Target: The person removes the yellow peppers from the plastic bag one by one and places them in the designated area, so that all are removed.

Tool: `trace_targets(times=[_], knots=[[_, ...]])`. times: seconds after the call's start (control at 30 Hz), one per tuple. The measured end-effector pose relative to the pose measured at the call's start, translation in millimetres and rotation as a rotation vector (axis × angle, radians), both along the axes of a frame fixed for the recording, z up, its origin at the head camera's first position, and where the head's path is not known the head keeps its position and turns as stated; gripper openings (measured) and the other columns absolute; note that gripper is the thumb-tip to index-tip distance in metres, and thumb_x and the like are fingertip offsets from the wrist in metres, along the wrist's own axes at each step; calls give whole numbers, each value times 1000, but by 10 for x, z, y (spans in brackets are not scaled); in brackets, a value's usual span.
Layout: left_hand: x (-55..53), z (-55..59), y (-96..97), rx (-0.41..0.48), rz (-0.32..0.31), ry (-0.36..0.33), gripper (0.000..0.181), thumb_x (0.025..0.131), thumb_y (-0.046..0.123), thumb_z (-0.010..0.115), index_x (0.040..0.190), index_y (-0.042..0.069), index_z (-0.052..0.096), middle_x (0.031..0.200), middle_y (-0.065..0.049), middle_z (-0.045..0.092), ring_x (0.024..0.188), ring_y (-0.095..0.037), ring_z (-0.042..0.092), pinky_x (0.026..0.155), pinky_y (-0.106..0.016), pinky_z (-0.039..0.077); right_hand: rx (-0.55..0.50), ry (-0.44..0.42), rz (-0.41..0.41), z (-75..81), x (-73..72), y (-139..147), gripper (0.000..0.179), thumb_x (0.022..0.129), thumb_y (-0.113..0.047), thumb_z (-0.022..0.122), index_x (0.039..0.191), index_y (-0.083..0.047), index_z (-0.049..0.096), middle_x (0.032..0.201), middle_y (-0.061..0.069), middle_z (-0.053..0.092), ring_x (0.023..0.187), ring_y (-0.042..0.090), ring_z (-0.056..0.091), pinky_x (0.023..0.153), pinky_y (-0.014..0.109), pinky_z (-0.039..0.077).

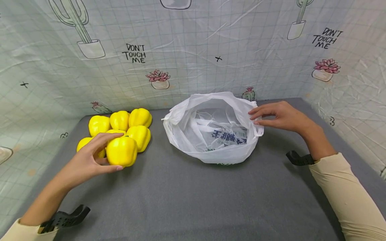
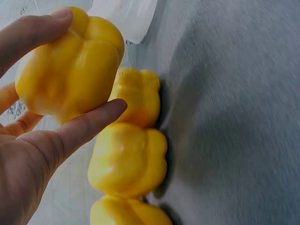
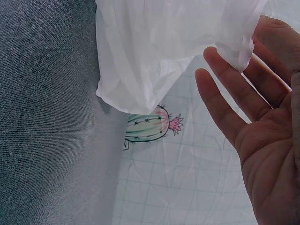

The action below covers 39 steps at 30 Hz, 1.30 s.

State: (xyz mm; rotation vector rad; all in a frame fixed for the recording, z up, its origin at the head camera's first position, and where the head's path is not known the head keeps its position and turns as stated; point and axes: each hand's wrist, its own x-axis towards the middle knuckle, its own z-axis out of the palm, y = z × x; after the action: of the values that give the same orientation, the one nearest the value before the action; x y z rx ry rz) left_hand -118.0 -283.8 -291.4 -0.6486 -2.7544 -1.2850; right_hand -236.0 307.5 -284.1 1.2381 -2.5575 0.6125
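My left hand (image 1: 85, 160) grips a yellow bell pepper (image 1: 122, 151), thumb on its near side and fingers over the far side. In the left wrist view the held pepper (image 2: 72, 68) is raised off the table, above several more yellow bell peppers (image 1: 140, 117) grouped at the far left. To the right, a white plastic bag (image 1: 193, 152) stands with its mouth wide, blue and green print showing inside. At its right rim, my right hand (image 1: 281, 115) pinches the plastic between thumb and index finger. The other fingers (image 3: 220, 105) extend loosely beside the bag's edge.
A grey cloth-covered table (image 1: 181, 197) lies under everything. Behind it and on both sides hangs a pale curtain (image 1: 193, 53) printed with cacti and lettering. Black straps (image 1: 67, 217) circle both wrists.
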Motion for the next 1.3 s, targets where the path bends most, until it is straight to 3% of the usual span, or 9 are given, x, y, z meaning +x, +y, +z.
trace_targets(times=[0.17,0.47,0.9,1.3], knots=[[67,-30,-153,-42,-39,20,91,76,0,88,154,14,42,143,1,40,122,0,47,79,-20,58,-6,-4,18,-12,-12,-4,28,86,-6,80,111,-19,79,122,-2,73,113,6,65,84,10,47],[163,-114,-384,-27,-90,8,91,74,-9,86,152,7,41,142,-1,38,118,0,51,76,-24,60,-15,-20,31,-29,0,-11,27,86,-6,80,110,-17,79,122,-1,73,115,6,65,85,8,46],[242,-197,-522,-57,-3,43,96,67,-7,91,150,7,44,143,-2,41,110,0,57,72,-24,60,-4,-11,31,-38,20,-13,27,87,-6,79,112,-17,79,122,0,73,114,11,66,84,10,47],[301,-253,-621,-59,-25,31,99,68,-11,89,152,6,41,144,-4,40,116,1,52,74,-23,60,-5,-17,19,-51,42,8,26,87,-6,79,110,-17,79,122,-1,73,113,11,67,86,9,46]])
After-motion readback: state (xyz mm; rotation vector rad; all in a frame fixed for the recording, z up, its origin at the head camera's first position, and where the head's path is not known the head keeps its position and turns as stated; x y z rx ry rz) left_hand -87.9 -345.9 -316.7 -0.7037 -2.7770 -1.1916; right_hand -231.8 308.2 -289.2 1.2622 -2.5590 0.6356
